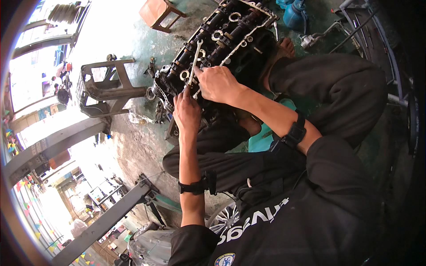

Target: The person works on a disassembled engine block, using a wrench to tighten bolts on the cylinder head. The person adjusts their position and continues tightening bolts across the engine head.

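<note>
A silver combination wrench (194, 62) lies slantwise over the top of an engine (212, 56), its open-jaw end pointing away from me. My right hand (218, 84) is closed at the wrench, with its index finger and thumb against the shaft. At the near end of the wrench, the bent fingers of my left hand (187, 111) press close together; that end is partly hidden by them. The engine's cover is off, so camshafts and round openings show. A timing chain (165, 95) runs down its near left end. What the wrench's near end sits on cannot be made out.
I sit low, legs around the engine, by a teal plastic stool (262, 139). A wooden stool (159, 13) stands beyond. Left is a metal frame (111, 84); at the far right are a blue jug (295, 15) and metal rack (381, 35). A car (153, 246) is behind-left.
</note>
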Action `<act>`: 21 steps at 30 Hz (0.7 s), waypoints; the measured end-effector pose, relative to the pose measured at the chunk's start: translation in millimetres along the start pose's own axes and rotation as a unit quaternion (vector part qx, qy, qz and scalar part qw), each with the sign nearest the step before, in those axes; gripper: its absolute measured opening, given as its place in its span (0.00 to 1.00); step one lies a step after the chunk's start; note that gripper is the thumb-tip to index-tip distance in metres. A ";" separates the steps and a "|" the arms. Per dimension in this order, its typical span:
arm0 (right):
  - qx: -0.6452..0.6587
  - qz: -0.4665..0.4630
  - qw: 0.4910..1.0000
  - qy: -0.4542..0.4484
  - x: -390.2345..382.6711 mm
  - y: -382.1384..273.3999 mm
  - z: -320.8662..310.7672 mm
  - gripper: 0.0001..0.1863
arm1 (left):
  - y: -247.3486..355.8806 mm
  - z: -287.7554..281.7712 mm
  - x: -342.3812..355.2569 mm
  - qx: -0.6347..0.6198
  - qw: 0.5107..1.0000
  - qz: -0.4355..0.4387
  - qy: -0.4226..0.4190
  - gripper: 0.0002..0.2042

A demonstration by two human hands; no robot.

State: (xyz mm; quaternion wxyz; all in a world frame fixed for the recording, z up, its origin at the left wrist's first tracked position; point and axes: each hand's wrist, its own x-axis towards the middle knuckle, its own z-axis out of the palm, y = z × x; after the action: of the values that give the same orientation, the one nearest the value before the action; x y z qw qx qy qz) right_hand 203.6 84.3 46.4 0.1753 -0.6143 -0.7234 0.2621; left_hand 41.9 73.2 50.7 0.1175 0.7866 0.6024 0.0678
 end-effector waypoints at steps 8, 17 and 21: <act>0.059 -0.072 0.992 0.085 -6.3 1.8 40.5 0.32 | -9.2 8.8 -0.4 -0.075 0.997 0.007 0.024 0.20; 0.029 -0.118 0.987 0.103 -4.5 5.4 50.2 0.28 | -11.0 16.2 -3.5 -0.053 0.998 0.012 0.036 0.21; 0.014 -0.146 0.984 0.105 -3.0 7.3 50.0 0.27 | -15.4 15.9 -6.1 -0.085 0.996 0.010 0.040 0.19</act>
State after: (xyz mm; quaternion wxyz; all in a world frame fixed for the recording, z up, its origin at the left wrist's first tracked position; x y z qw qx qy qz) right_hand 181.2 74.0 2.2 0.2952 -0.5236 -0.7791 0.1781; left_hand 29.9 69.5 31.4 0.1586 0.7763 0.5909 0.1514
